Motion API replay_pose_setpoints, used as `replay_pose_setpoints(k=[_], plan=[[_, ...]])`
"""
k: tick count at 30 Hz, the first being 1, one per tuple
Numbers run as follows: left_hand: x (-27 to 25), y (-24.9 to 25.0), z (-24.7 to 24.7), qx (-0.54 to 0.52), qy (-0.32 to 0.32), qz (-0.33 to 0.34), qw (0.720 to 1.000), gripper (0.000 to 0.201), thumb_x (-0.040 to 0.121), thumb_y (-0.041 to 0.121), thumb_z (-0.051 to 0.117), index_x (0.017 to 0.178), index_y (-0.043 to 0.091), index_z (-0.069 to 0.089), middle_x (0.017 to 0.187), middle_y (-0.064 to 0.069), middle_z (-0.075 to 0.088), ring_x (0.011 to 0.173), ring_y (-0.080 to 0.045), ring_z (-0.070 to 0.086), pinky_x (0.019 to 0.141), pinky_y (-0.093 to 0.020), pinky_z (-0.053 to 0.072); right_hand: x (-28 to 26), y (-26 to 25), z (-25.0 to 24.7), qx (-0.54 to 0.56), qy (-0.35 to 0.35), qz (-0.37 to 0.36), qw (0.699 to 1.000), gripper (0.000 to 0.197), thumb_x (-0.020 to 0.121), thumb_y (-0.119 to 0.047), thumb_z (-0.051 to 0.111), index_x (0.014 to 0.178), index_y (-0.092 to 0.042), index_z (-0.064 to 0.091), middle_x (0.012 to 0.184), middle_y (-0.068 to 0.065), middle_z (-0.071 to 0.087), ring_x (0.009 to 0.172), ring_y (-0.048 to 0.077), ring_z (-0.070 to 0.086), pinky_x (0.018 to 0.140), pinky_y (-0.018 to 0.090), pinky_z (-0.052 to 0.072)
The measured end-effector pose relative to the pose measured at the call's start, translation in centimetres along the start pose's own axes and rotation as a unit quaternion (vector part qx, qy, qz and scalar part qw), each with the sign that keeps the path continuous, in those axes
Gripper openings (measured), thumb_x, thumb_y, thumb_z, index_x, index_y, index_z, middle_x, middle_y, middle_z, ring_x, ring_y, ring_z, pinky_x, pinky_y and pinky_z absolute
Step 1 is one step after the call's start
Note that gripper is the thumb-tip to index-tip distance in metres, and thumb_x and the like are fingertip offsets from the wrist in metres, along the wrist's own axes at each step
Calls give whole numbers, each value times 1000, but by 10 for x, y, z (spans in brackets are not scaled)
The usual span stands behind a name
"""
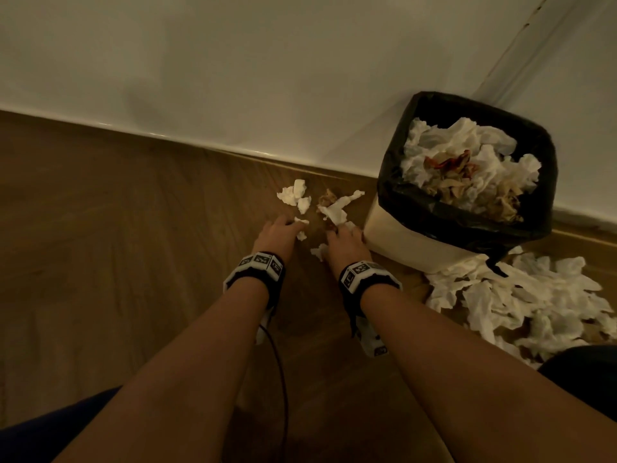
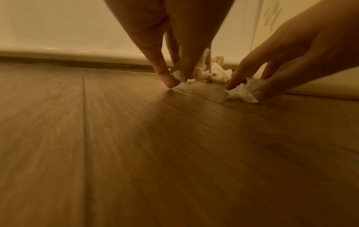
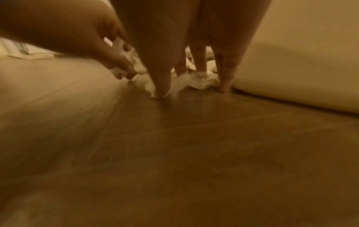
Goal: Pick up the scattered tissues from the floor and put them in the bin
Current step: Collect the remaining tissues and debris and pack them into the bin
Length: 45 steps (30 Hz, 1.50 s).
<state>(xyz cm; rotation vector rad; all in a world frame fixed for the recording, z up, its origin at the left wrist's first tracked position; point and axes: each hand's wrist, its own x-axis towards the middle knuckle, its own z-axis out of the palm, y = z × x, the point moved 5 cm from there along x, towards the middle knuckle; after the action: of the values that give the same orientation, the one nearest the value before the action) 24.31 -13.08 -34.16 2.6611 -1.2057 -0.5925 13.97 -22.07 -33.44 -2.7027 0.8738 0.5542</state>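
Pinching tissue scraps (image 2: 177, 75) on both sides: each hand's grip shows only from the left wrist.

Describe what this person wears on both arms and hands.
Both forearms are bare, with no sleeves. The left hand and right hand are gloveless. Each wrist carries a black strap with white blocks bearing black-and-white square markers. A thin black cable hangs from the left wrist unit.
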Motion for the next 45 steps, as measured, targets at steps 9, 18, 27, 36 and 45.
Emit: replay_pose_setpoints(k=[9, 18, 27, 36, 45], plan=[[-4, 7, -4, -46, 40, 2, 998, 18, 80, 39, 54, 94, 46, 47, 110, 0, 57, 96, -26, 58, 84, -38, 49, 0, 4, -5, 38, -25, -18, 999, 37, 98, -17, 40, 134, -10, 48, 141, 14, 40, 126, 34, 39, 104, 35, 33], [-25, 0, -18, -177, 83, -70, 978, 31, 91, 21, 51, 119, 22, 63, 116, -6, 44, 102, -26, 52, 82, -28, 40, -25, 14, -24, 343, 20, 44, 938, 47, 88, 0, 51, 127, -24, 52, 121, 10, 58, 111, 27, 56, 91, 33, 48], [-57, 5, -64, -249, 175, -73, 950, 32, 88, 4, 53, 114, 17, 66, 130, -9, 43, 112, -24, 49, 92, -20, 36, -53, 8, -57, 501, 10, 1, 866, 26, 88, -4, 59, 111, -11, 67, 118, 12, 63, 94, 16, 57, 86, 30, 51], [-77, 25, -136, -312, 263, -29, 913, 25, 87, 3, 56, 102, 21, 65, 117, -1, 50, 107, -21, 51, 81, -10, 40, -96, -11, -116, 590, 37, -64, 804, 28, 85, 2, 62, 112, -6, 65, 109, 15, 64, 100, 26, 62, 91, 39, 53], [-85, 89, -199, -279, 327, 41, 902, 25, 83, 3, 64, 108, 8, 67, 118, -9, 48, 98, -22, 56, 86, -16, 40, -149, 0, -200, 697, 108, -108, 701, 29, 87, 13, 49, 114, 8, 58, 94, 12, 61, 89, 26, 59, 95, 47, 46]])
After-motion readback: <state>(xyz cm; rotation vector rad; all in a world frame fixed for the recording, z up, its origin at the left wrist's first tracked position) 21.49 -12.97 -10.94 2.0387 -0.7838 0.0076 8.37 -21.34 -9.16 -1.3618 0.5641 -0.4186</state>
